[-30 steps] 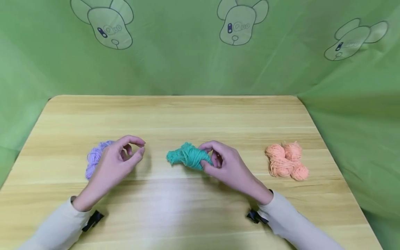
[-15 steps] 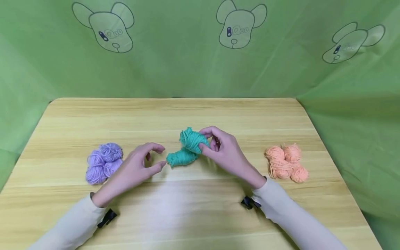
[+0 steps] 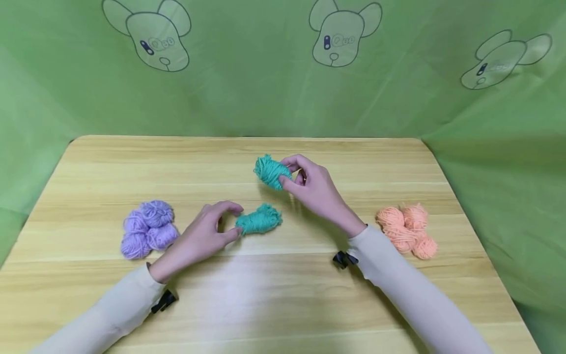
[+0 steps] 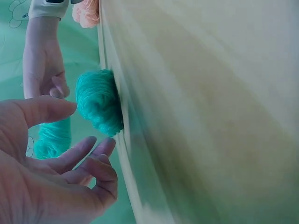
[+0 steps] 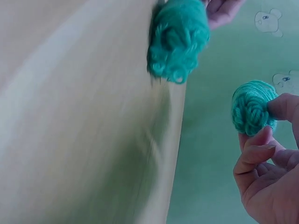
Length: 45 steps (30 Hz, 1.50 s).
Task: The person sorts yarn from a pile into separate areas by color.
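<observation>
In the head view a teal yarn ball [image 3: 272, 172] is up off the table, pinched at its right end between the thumb and fingers of my right hand [image 3: 315, 189]. The right wrist view shows this held ball [image 5: 253, 108] with the thumb on one side and fingers on the other. A second teal yarn ball [image 3: 259, 220] lies on the table just below it. My left hand [image 3: 205, 233] is at its left end, thumb and fingers parted around that end. In the left wrist view the left fingertips [image 4: 88, 144] look apart from the ball on the table [image 4: 99, 102].
Several purple yarn balls [image 3: 161, 237] sit bunched on the left of the wooden table [image 3: 265, 305]. Several peach yarn balls [image 3: 400, 238] lie grouped on the right, near the right forearm. A green curtain [image 3: 247, 98] hangs behind and beside the table.
My right hand has lifted one teal ball off the other and carried it toward the table's far side. My left hand has moved right, from the purple balls to the lower teal ball.
</observation>
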Motion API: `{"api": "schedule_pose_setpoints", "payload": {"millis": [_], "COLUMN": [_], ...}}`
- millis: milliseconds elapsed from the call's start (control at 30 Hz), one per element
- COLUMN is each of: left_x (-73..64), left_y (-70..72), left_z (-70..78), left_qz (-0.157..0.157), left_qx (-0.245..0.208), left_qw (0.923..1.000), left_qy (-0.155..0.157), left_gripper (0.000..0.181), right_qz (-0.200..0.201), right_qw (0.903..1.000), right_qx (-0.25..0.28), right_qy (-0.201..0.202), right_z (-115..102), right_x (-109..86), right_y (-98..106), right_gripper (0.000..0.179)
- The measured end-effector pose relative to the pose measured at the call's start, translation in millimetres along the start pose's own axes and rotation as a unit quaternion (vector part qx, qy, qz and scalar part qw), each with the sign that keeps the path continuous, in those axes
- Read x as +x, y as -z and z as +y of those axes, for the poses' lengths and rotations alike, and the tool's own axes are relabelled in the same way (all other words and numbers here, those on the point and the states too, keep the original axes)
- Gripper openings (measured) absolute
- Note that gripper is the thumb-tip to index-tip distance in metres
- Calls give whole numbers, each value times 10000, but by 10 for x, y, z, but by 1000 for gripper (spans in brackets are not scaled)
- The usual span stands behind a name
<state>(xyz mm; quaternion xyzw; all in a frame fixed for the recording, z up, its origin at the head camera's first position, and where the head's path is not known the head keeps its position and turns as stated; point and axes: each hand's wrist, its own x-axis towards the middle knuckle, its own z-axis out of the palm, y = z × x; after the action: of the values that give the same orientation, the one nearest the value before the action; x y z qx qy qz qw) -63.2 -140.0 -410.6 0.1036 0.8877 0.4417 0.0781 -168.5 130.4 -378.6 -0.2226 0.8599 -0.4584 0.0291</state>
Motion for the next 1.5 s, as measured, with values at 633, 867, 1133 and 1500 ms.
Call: {"api": "schedule_pose_setpoints", "payload": {"millis": [633,867,1133,1500], "left_x": [188,248,302,349], "left_y": [-62,-92,-94,-61], "left_z": [33,-9,90,137], "left_qz": [-401,-516,-728,-507], "left_qx": [-53,3,189,136], "left_qw": [9992,9984,9964,9966], "left_qy": [-68,-212,388,640], "left_gripper": [43,38,30,22], "right_qz": [-157,-416,-645,-721], "right_qw": [9973,9931,9890,9886], "right_qx": [-216,-377,-646,-534], "right_qy": [-690,-1031,-1165,-1209], "right_z": [266,412,489,461], "right_x": [433,491,515,353], "right_y": [-22,-47,-34,82], "right_gripper": [37,41,45,65]}}
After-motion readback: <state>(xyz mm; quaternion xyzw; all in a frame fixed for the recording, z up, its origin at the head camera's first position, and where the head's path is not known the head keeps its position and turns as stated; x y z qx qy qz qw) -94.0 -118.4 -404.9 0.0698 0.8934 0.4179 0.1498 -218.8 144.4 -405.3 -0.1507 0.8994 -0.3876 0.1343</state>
